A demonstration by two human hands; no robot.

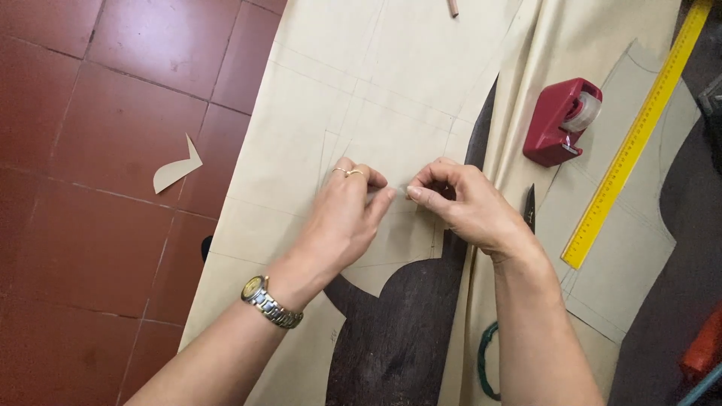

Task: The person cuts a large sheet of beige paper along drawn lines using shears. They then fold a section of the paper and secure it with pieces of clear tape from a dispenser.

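Observation:
A large beige paper pattern sheet (353,90) with pencil lines lies over a dark table. My left hand (342,218), with a ring and a wristwatch, presses its fingertips on the paper near the middle. My right hand (466,203) meets it fingertip to fingertip, pinching what looks like a small clear strip of tape (402,189) against the paper. A red tape dispenser (560,120) stands to the right of my right hand.
A yellow ruler (639,131) lies diagonally at the right over more pattern paper. Scissors, with a dark blade tip (530,207) and a green handle (485,361), sit under my right forearm. A paper scrap (177,169) lies on the red floor tiles (98,225). A pencil end (453,7) shows at the top.

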